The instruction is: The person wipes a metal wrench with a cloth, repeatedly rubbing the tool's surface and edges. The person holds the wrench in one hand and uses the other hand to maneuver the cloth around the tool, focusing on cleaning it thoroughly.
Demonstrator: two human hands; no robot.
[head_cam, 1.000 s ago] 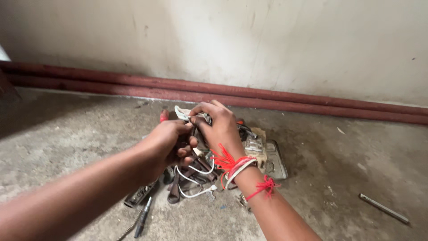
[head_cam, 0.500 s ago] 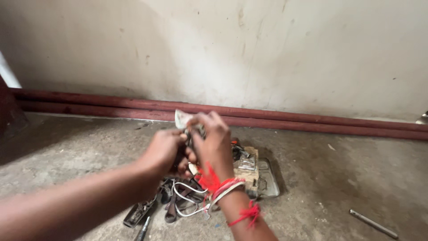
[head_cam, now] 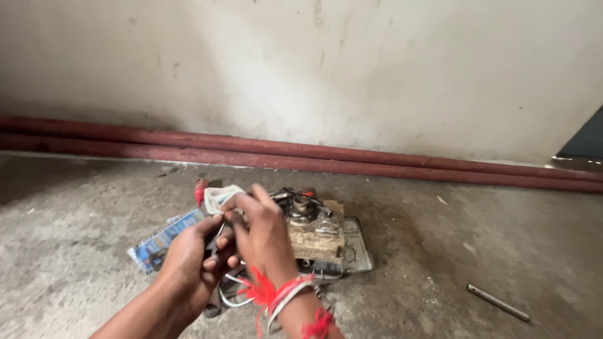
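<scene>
Two hands work a small pale part over a heap of tools on the floor.

At lower centre of the frame, the left hand (head_cam: 188,254) and right hand (head_cam: 264,232) close their grip together on the pale part (head_cam: 221,196); wooden block (head_cam: 317,235), metal tray (head_cam: 358,248) and white wire (head_cam: 232,295) lie just beneath, metal rod (head_cam: 498,302) lower right.

Pretty dim, flat daylight overall, no glare. The wall (head_cam: 377,63) is brightest, the floor (head_cam: 477,251) looks grainy, soft shadow at left, and both hands (head_cam: 239,245) are slightly motion-blurred.
</scene>
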